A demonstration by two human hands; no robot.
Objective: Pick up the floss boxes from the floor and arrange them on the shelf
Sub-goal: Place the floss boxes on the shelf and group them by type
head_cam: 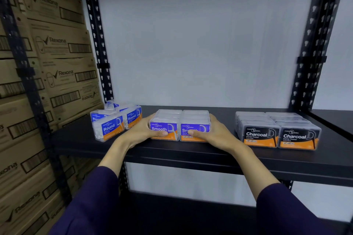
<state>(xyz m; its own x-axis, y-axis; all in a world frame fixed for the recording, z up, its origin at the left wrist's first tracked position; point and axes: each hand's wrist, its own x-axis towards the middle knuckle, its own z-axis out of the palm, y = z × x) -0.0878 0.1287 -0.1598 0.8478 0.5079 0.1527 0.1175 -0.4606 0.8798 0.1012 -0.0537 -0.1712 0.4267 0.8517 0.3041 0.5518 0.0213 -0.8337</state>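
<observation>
Two rows of purple "Smooth" floss boxes (180, 120) stand side by side on the black shelf (191, 150), in the middle. My left hand (140, 131) presses the left side of the block, thumb across the front label. My right hand (212, 133) clasps the right side, thumb over the other front label. To the left, several blue "Round" floss boxes (112, 124) sit loosely, some tilted. At the right, black "Charcoal" floss boxes (277, 131) stand in two neat rows.
Stacked cardboard cartons (47, 74) fill the left side beside the black perforated upright (97, 36). Another upright (315, 44) stands at the right. A white wall backs the shelf. A lower shelf level (191, 208) lies below my arms.
</observation>
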